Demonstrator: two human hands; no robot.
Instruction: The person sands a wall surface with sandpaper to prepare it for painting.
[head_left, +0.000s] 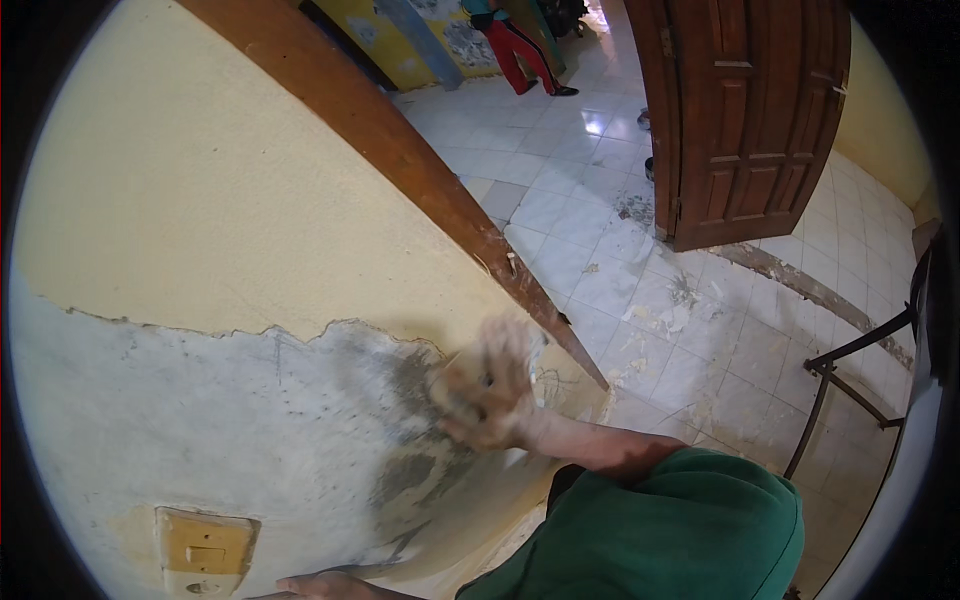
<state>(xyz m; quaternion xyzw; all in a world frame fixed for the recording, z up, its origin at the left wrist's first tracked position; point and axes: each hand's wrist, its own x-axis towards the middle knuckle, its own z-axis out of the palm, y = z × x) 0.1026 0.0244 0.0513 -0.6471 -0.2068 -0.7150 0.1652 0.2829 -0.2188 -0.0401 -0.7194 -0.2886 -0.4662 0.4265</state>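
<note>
My right hand (491, 394) is blurred, close against the wall at the edge of a bare patch. Something tan seems to lie under its fingers, but the blur hides what it is. Grey plaster (247, 420) shows below a ragged line of cream paint (247, 210), with dark smudges around my hand. At the bottom edge my left hand (330, 583) is partly cut off, near the wall; whether it grips anything is unclear. A switch and socket plate (196, 551), yellowed and cream, sits in the plaster to its left.
A brown wooden door frame (405, 172) borders the wall. Paint flakes (645, 319) litter the white floor tiles (555, 202). A panelled wooden door (739, 127) stands ajar beyond. A dark metal frame (817, 382) is at right. A person in red trousers (517, 52) stands farther back.
</note>
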